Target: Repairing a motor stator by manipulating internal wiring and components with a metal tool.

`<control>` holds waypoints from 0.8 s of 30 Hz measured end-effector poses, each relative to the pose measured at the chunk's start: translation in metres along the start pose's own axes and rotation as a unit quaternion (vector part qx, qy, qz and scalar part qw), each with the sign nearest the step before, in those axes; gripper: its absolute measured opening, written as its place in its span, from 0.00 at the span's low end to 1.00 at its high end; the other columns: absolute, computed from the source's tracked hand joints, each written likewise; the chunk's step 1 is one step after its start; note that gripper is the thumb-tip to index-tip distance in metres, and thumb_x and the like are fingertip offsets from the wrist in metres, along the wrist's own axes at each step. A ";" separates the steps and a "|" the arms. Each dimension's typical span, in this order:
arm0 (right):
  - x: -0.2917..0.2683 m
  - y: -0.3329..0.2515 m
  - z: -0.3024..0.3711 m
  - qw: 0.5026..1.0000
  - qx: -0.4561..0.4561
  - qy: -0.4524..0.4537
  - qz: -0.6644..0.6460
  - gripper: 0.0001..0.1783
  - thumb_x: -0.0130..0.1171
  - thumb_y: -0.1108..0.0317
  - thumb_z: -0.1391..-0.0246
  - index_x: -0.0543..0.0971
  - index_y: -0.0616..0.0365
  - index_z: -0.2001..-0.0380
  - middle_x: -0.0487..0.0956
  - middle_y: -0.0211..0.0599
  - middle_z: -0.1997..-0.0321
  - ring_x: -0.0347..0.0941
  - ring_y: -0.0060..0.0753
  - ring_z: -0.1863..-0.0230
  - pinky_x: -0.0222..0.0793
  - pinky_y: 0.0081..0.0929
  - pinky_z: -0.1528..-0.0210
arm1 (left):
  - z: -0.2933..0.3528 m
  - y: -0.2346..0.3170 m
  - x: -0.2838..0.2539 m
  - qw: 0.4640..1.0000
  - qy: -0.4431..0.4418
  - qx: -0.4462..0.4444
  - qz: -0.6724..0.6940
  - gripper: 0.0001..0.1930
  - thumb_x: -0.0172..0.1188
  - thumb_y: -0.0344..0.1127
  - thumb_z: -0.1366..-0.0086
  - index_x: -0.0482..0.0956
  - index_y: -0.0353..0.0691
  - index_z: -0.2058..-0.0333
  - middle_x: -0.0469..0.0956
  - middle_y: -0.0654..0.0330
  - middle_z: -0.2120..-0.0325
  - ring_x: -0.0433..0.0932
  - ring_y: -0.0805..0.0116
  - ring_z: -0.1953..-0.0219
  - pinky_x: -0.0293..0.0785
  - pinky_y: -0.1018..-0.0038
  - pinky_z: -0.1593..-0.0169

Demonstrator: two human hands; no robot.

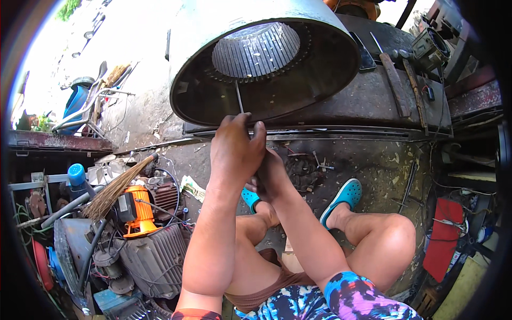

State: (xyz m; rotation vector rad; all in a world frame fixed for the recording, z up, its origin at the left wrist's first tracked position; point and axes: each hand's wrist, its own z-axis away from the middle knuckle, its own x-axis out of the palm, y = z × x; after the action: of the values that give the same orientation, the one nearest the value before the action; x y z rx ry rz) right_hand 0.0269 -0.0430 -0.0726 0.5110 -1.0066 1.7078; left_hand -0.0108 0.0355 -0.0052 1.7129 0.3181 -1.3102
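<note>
A large grey motor housing (184, 80) lies on its side, its open end toward me. Inside it sits a slotted metal stator core (256, 53), with pale scraps caught among the slots. My left hand (236, 146) is closed around a thin metal rod (239, 97) at the housing's lower rim. The rod points up into the opening, its far tip at the lower edge of the core. Just below and partly behind the left hand, my right hand (271, 173) is closed with curled fingers. Whatever it grips is hidden.
On the dark bench (341, 109) to the right lie a wooden-handled tool (394, 85), a hammer (415, 90) and a phone (364, 52). A straw broom (120, 189), an orange motor (140, 210) and a finned motor casing (152, 261) crowd the left floor. A red panel (444, 240) stands at right.
</note>
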 end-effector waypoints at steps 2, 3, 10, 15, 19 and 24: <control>0.003 -0.004 -0.011 0.999 0.004 -0.021 -0.048 0.19 0.43 0.52 0.32 0.77 0.54 0.64 0.68 0.25 0.85 0.54 0.16 0.89 0.46 0.22 0.88 | -0.003 0.001 0.001 1.000 0.010 0.002 0.018 0.19 0.58 0.41 0.35 0.82 0.31 0.53 0.81 0.45 0.61 0.81 0.46 0.61 0.77 0.61 0.56; 0.006 0.001 -0.016 0.998 0.004 -0.026 -0.050 0.19 0.43 0.52 0.32 0.77 0.54 0.64 0.68 0.25 0.85 0.54 0.16 0.89 0.46 0.22 0.88 | -0.003 -0.001 -0.002 1.000 0.011 0.003 0.013 0.19 0.58 0.41 0.35 0.82 0.31 0.53 0.81 0.45 0.61 0.81 0.46 0.61 0.77 0.61 0.56; 0.001 0.017 -0.034 0.990 -0.067 -0.051 -0.112 0.17 0.43 0.56 0.31 0.79 0.51 0.60 0.75 0.25 0.80 0.59 0.17 0.89 0.46 0.20 0.89 | 0.001 -0.002 -0.001 1.000 0.011 0.010 -0.019 0.19 0.60 0.39 0.36 0.81 0.28 0.53 0.81 0.46 0.55 0.81 0.50 0.57 0.77 0.65 0.53; -0.003 0.014 -0.036 0.988 -0.051 -0.077 -0.121 0.18 0.44 0.51 0.31 0.78 0.50 0.61 0.73 0.23 0.80 0.58 0.15 0.88 0.45 0.20 0.89 | 0.002 -0.005 -0.001 1.000 -0.002 0.021 -0.017 0.20 0.60 0.40 0.35 0.80 0.29 0.52 0.80 0.46 0.52 0.81 0.49 0.54 0.77 0.65 0.51; -0.007 0.009 -0.046 0.984 -0.026 -0.104 -0.144 0.20 0.45 0.46 0.32 0.76 0.49 0.64 0.69 0.22 0.82 0.54 0.14 0.89 0.43 0.20 0.88 | 0.000 -0.004 0.001 0.999 0.003 0.037 -0.004 0.20 0.61 0.38 0.36 0.80 0.28 0.51 0.80 0.46 0.52 0.81 0.50 0.54 0.77 0.65 0.51; -0.007 0.000 -0.057 0.973 -0.020 -0.140 -0.182 0.20 0.47 0.45 0.33 0.76 0.48 0.65 0.69 0.21 0.82 0.53 0.13 0.89 0.42 0.19 0.88 | -0.002 0.000 0.004 0.996 0.036 0.075 0.019 0.18 0.62 0.36 0.36 0.80 0.28 0.52 0.80 0.47 0.52 0.81 0.51 0.55 0.77 0.66 0.51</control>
State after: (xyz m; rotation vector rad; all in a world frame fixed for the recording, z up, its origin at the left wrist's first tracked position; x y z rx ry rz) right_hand 0.0371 -0.0002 -0.1095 0.8730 -1.0674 1.3092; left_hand -0.0081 0.0359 -0.0085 1.8859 0.2316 -1.2729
